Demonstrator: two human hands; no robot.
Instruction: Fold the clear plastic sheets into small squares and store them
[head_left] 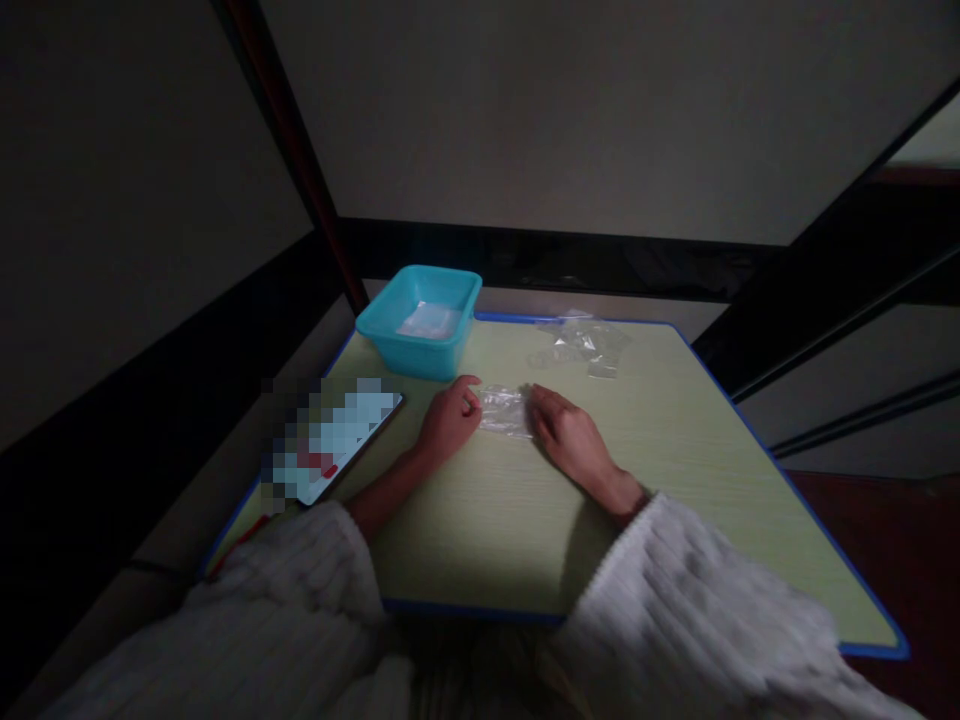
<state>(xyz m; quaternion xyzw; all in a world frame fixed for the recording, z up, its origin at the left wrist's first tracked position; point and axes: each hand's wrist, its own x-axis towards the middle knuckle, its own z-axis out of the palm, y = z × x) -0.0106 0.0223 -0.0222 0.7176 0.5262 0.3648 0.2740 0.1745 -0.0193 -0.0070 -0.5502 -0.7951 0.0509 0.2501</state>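
Note:
A small clear plastic bag (505,411) lies flat and slightly wrinkled on the table, between my two hands. My left hand (450,417) is at the bag's left edge, its fingers curled in and closed on that side. On the opposite edge, the fingers of my right hand (568,437) are drawn together and closed on the plastic. Its fingertips are partly hidden from above.
A turquoise plastic basin (420,352) stands at the table's back left, with clear plastic (431,320) inside. More crumpled clear plastic (581,343) lies at the back. A lit phone or tablet (352,435), partly blurred, rests at left. The table (675,520) has a blue rim.

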